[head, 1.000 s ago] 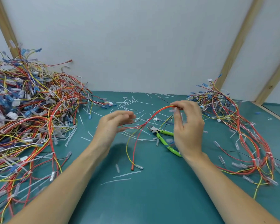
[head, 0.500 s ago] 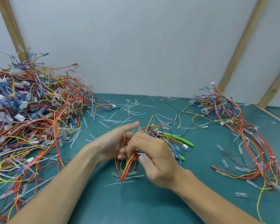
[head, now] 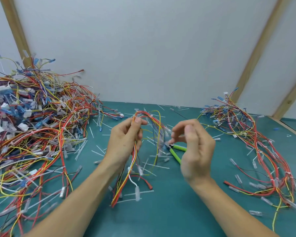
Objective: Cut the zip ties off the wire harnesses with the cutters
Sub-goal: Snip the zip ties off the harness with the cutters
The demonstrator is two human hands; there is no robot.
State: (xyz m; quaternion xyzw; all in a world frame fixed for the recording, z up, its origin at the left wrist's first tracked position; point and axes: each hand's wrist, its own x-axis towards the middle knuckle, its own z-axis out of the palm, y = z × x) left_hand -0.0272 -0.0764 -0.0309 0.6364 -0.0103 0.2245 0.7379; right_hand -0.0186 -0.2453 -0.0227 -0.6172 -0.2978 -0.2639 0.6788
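The table (head: 161, 219) is dark blue-green. The wires (head: 123, 182) in the middle are red, yellow, orange and white. The cutters (head: 175, 152) have bright green handles. The big pile (head: 32, 130) is red, yellow, blue and white. The wall (head: 143, 48) is pale grey with light brown wood strips (head: 260, 47).

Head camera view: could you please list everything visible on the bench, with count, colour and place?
Held wire harness: one, red, yellow, white and black wires, raised above mid-table, looping over to the right hand.
Cutters: one, green handles, lying on the table behind the right hand.
Large harness pile: one, mixed red, yellow, blue, white, table's left.
Smaller harness pile: one, mostly red and yellow, table's right.
Cut zip-tie pieces: many, whitish, scattered over the table.
Table: one, teal top.
Wall: white panels, wooden battens, behind.
Left hand: grips the harness.
Right hand: fingers curled by the wires; grip blurred.
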